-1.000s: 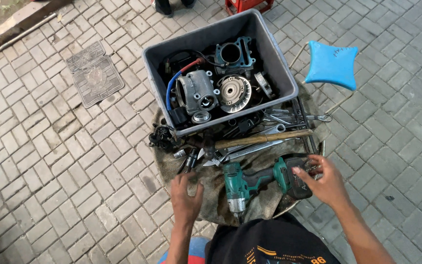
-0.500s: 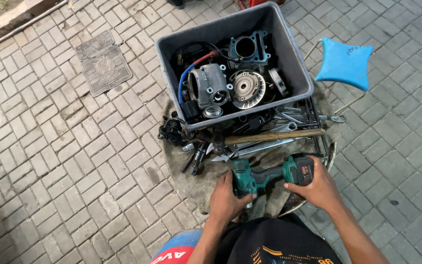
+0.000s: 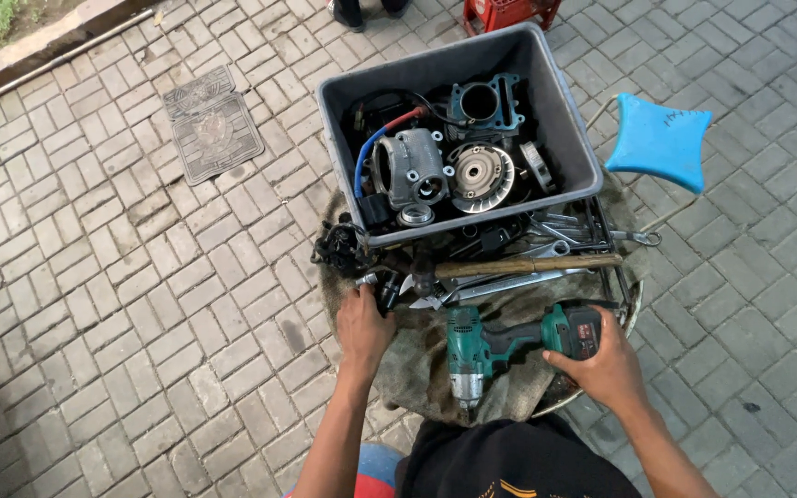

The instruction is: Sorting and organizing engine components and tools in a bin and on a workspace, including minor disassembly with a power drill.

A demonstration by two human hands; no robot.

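The right hand point(image 3: 606, 364) wraps the battery end of a green cordless drill point(image 3: 500, 346) lying on the cloth-covered bench point(image 3: 435, 369); the left hand point(image 3: 364, 323) closes its fingers on a small black socket point(image 3: 387, 293) beside the wrenches.

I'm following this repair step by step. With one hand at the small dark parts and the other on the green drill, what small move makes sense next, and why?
Probably close the left hand on the small dark metal piece at its fingertips and lift it clear. The hand reaches into the tool pile beside the wooden-handled hammer, while the right hand already rests on the battery end of the green cordless drill lying on the cloth.
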